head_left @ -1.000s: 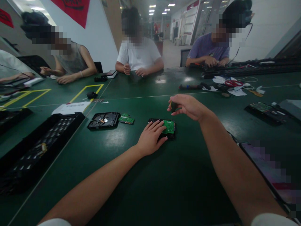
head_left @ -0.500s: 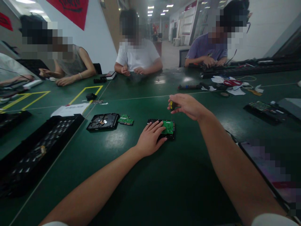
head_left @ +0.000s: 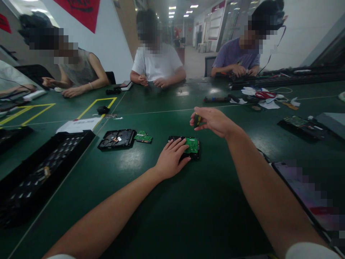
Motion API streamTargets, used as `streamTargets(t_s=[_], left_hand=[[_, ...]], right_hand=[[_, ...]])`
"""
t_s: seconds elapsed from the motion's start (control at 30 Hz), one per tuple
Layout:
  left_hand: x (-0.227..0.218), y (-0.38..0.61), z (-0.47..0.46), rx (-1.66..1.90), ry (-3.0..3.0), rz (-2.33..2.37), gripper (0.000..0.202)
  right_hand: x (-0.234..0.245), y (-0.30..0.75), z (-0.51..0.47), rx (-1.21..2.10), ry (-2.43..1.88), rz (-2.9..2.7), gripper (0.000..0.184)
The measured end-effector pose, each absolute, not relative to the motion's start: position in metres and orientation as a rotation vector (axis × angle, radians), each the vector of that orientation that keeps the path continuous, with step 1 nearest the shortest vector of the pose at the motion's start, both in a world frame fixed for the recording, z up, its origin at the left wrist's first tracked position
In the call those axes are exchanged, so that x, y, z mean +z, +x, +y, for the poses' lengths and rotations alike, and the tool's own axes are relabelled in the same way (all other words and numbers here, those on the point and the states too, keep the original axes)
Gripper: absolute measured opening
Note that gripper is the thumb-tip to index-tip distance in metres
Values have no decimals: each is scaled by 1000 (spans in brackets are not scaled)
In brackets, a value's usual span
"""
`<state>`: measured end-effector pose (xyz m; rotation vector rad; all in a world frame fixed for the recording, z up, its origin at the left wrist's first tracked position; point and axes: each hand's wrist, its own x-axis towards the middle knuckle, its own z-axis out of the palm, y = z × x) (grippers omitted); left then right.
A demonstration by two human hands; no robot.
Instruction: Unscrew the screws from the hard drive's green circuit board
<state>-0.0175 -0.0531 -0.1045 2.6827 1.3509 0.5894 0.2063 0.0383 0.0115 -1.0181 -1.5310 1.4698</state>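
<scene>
A black hard drive [head_left: 193, 153] with a green circuit board [head_left: 193, 145] on top lies on the dark green table [head_left: 167, 216]. My left hand [head_left: 171, 158] rests flat on the drive's left part, fingers stretched out. Just above the drive's right end my right hand [head_left: 212, 121] pinches a small screwdriver [head_left: 197, 120] with a yellow-and-black handle, held upright with its tip hidden.
Left of the drive lie an opened drive body [head_left: 116, 139] and a loose green board [head_left: 143, 137]. A long black tray [head_left: 40, 169] runs along the left. Three other people sit across the table. Tools and papers [head_left: 265, 97] lie far right.
My right hand with the screwdriver has shifted slightly left over the drive. The left hand has stayed on the drive.
</scene>
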Motion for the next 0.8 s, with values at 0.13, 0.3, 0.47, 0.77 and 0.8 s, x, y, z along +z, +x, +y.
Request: streamTargets(t_s=[0.13,0.3,0.47,0.77,0.8], left_hand=[[-106,-18,-53,582,2687,1349,51],[-103,-17,-54,580,2691,1352,51],[-103,-17,-54,583,2691,1354,50],[-105,-18,-54,596,2679,1345,50],[-105,-18,-54,594,2679,1343,50]], right_hand=[[14,207,36,1431,-1050,-1535,36],[17,209,36,1397,-1077,-1508,29],[16,210,38,1432,-1042,-1509,25],[10,208,41,1513,-999,-1470,31],[9,208,42,1505,-1000,-1472,29]])
